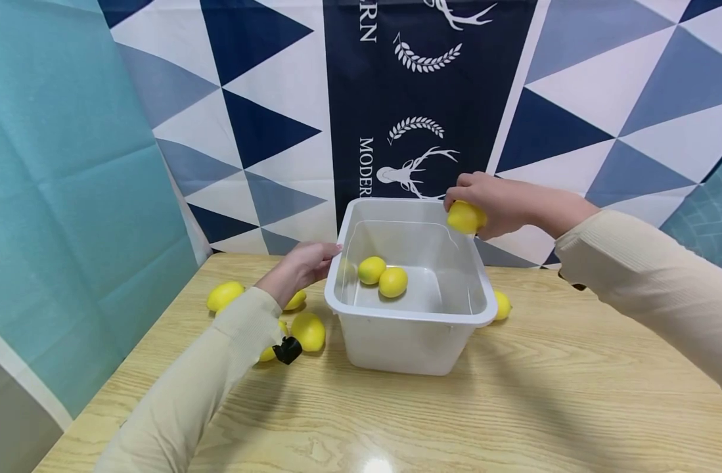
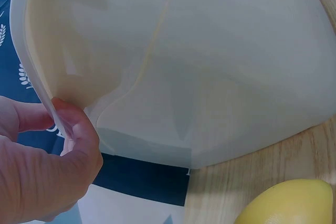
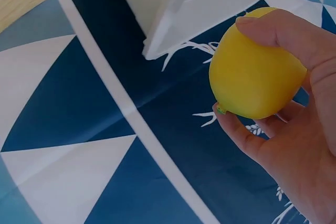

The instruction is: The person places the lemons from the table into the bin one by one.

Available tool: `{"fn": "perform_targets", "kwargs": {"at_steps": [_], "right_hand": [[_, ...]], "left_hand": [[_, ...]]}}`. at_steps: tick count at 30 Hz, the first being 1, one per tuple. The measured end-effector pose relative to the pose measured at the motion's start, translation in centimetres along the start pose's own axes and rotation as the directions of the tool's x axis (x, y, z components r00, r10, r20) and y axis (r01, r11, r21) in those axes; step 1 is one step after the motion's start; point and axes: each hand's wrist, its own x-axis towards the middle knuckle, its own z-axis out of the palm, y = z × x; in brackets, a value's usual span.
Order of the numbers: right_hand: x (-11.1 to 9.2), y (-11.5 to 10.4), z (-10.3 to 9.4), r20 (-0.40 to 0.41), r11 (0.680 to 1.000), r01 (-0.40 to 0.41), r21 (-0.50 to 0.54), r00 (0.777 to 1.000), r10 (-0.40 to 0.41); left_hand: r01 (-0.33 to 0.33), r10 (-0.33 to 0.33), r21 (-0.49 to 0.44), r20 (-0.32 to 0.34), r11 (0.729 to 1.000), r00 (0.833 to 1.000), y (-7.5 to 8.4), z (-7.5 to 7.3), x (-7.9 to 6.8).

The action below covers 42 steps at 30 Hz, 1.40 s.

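Note:
A white plastic bin [image 1: 405, 341] stands on the wooden table, and two lemons [image 1: 393, 282] lie on its floor. My left hand [image 1: 304, 263] grips the bin's left rim; the left wrist view shows its thumb and fingers [image 2: 79, 135] pinching the rim from both sides. At the bin's far right corner my right hand [image 1: 493, 203] holds a lemon [image 1: 466, 217] up at rim height. In the right wrist view the thumb and fingers wrap this lemon [image 3: 254, 66], whose green-tipped end points at a fingertip.
Several lemons [image 1: 308, 332] lie on the table [image 1: 361, 414] left of the bin, partly hidden by my left forearm. Another lemon [image 1: 502, 305] sits close against the bin's right side. A patterned cloth [image 1: 278, 79] hangs right behind the table, with a teal curtain [image 1: 71, 164] along the left.

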Motion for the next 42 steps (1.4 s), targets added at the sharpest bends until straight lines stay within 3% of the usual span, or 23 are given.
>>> {"fn": "perform_targets", "kwargs": {"at_steps": [21, 29, 42], "right_hand": [[5.1, -2.0, -1.3, 0.077, 0.999, -0.033, 0.027, 0.997, 0.031], [6.8, -2.2, 0.7, 0.185, 0.993, -0.085, 0.079, 0.980, 0.069], [9.1, -2.2, 3.5, 0.311, 0.982, -0.174, 0.075, 0.940, 0.143]], "left_hand": [[-0.007, 0.007, -0.021, 0.003, 1.000, 1.000, 0.2, -0.1, 0.0], [0.008, -0.007, -0.025, 0.009, 1.000, 1.000, -0.1, 0.0, 0.1], [0.004, -0.004, -0.023, 0.010, 1.000, 1.000, 0.0, -0.2, 0.2]]}}
